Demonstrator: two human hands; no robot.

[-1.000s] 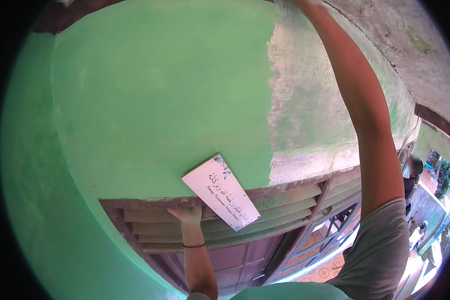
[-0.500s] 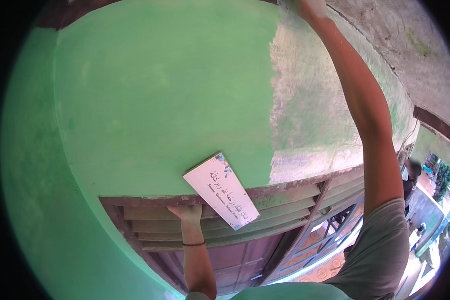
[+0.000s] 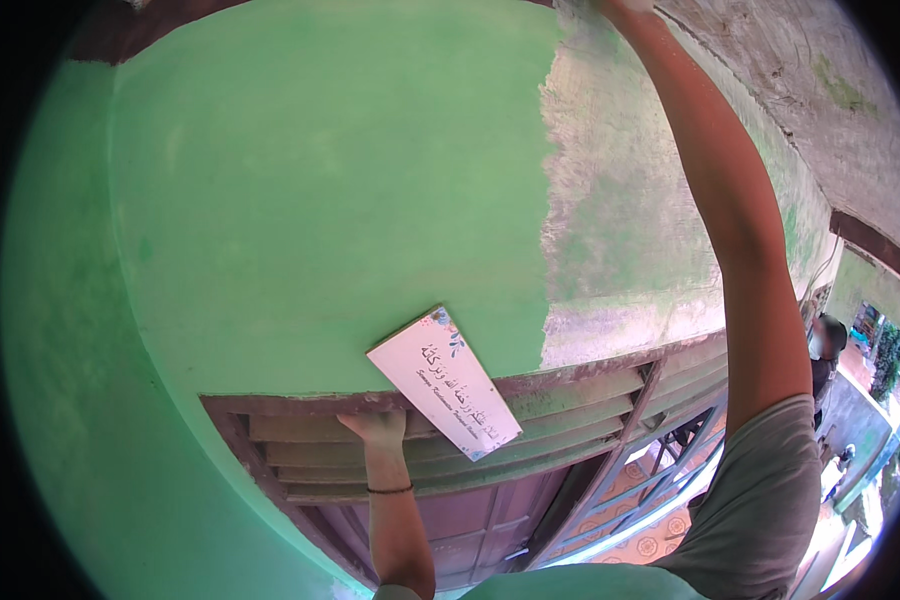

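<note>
My left hand (image 3: 375, 427) reaches up to the brown wooden frame (image 3: 300, 404) above the slatted vent. Its fingers hook in at the frame's lower edge, with the thumb to the left. My right arm stretches high, and my right hand (image 3: 625, 8) is cut off at the top edge, by the bare strip of wall; its fingers and anything in them are hidden. Between the two arms spreads the green painted wall (image 3: 330, 200), which ends in a ragged vertical edge. Right of that edge the surface is patchy, whitish and unpainted (image 3: 620, 220). A white sign (image 3: 445, 380) hangs tilted just right of my left hand.
Wooden slats (image 3: 540, 425) run across the vent, above a purplish door (image 3: 480, 515). A blue-framed window (image 3: 650, 480) lies to the right. Rough grey ceiling (image 3: 800, 90) fills the upper right. At the far right a person in dark clothing (image 3: 823, 370) stands farther off.
My right hand has shifted slightly upward, so less of it shows at the top edge. My left hand keeps its place on the frame.
</note>
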